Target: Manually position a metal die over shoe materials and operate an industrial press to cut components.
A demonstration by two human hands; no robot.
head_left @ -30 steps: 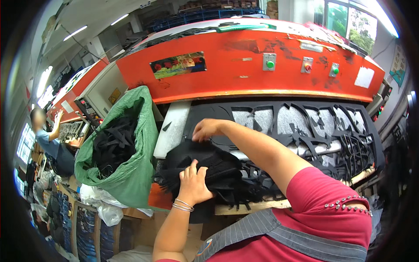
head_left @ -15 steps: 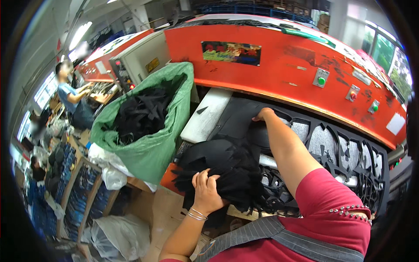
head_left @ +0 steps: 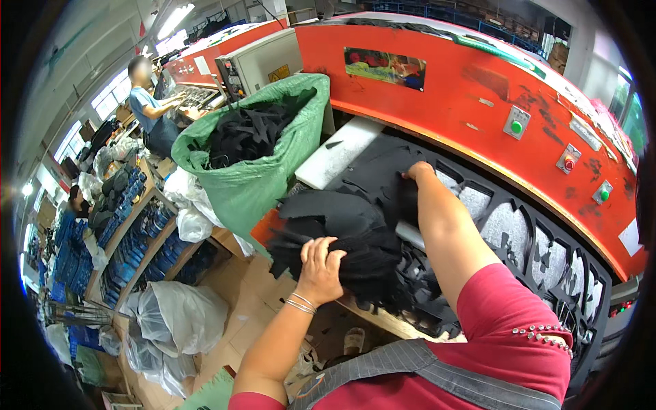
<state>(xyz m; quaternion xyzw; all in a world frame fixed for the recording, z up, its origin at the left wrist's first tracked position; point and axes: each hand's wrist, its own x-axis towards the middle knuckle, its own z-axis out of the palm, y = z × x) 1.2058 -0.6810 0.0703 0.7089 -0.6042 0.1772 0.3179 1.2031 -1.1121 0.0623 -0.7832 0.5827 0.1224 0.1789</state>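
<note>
My left hand [head_left: 320,272] grips the near edge of a thick, fanned stack of black cut fabric pieces [head_left: 338,222], thumb and fingers bent round it. Farther off, my right hand [head_left: 419,171] is closed at the edge of a dark black piece [head_left: 408,198] over the work table; its fingertips are partly hidden. Around it lies a black sheet [head_left: 372,164] with large shapes cut out [head_left: 509,225], and pale board shows through the openings. Black strips and scraps [head_left: 420,280] hang in a tangle between my arms.
A long orange-red machine [head_left: 465,89] with green and red buttons stands behind the table. At left is a green sack [head_left: 239,181] full of black scraps. Beyond it are a person in blue [head_left: 152,109], shelves of blue items [head_left: 140,242] and white plastic bags [head_left: 181,314] on the floor.
The view has turned, so most surroundings appear shifted right. My right hand has drawn the dark piece from its flatter position toward the stack. My left hand stays on the stack.
</note>
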